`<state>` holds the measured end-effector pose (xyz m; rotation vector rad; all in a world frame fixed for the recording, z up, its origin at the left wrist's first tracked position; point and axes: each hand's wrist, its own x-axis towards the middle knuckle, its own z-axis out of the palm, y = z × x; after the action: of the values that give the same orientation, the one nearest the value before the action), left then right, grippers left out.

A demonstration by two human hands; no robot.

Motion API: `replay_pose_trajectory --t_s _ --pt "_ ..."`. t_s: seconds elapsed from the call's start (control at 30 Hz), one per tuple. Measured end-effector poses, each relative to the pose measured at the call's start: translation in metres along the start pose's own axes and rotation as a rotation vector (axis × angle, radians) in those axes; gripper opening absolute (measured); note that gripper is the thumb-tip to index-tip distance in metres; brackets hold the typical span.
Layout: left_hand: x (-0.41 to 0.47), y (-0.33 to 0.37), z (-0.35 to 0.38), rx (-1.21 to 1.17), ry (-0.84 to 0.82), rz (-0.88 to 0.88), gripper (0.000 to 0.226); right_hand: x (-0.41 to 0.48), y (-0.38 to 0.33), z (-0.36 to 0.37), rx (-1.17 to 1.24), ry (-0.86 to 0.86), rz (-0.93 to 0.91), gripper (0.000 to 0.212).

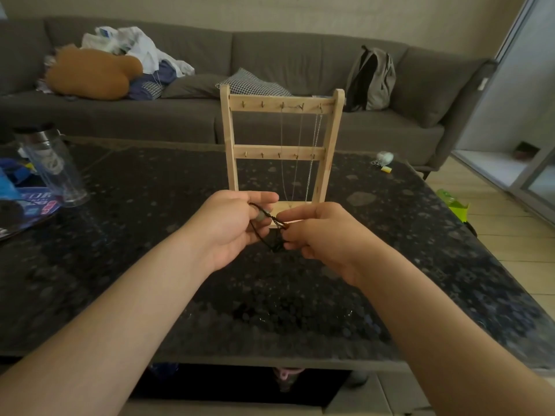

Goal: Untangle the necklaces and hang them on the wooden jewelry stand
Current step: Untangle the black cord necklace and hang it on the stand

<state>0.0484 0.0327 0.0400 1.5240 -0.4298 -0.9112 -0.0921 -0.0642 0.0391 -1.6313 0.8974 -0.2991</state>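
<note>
**Black cord worked between 2 hands in front of the stand**

Both hands are held above the dark speckled table [126, 259], just in front of the base of the wooden stand [229, 145]. The left hand [231, 228] has its fingers curled, and its thumb and fingers pinch a black cord necklace [274, 220] close to a small grey-green bead [260, 217] strung on it. The right hand [322, 232] faces it with curled fingers, its fingertips gripping the same cord. Between the 2 hands the cord runs in a short twisted stretch, and below that a loop of it sags to a knotted-looking bunch near the right fingers. How the strands cross there is too fine to tell.

The stand is upright with 2 cross bars, each carrying a row of 5 small hooks. 3 thin silver chains [300, 136] hang from the right-hand hooks of the upper bar and drop past the lower bar to the base.

On the table's left side stands a clear bottle [54, 166] with a dark lid, beside some blue items. Behind the table is a grey sofa [300, 58] holding a pile of clothes [135, 49], an orange-brown plush [90, 75], a checked cushion [252, 84] and a grey backpack [372, 78].
</note>
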Motion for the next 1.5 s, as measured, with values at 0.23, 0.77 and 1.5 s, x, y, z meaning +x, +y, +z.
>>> replay_pose_trajectory --t_s 0.23,0.77,1.5 --pt "-0.0033 0.0032 0.0011 0.047 -0.006 0.038 0.036 0.0020 -0.0009 -0.0026 0.071 -0.019 0.012 0.024" --pt "-0.0086 0.0011 0.0017 0.252 -0.038 0.279 0.031 -0.0012 -0.0015 -0.0038 0.125 -0.170 0.039 0.024" --pt "-0.0075 0.0022 -0.0004 0.479 -0.111 0.284 0.022 0.0053 -0.0005 -0.0085 0.136 0.094 -0.150 0.023"
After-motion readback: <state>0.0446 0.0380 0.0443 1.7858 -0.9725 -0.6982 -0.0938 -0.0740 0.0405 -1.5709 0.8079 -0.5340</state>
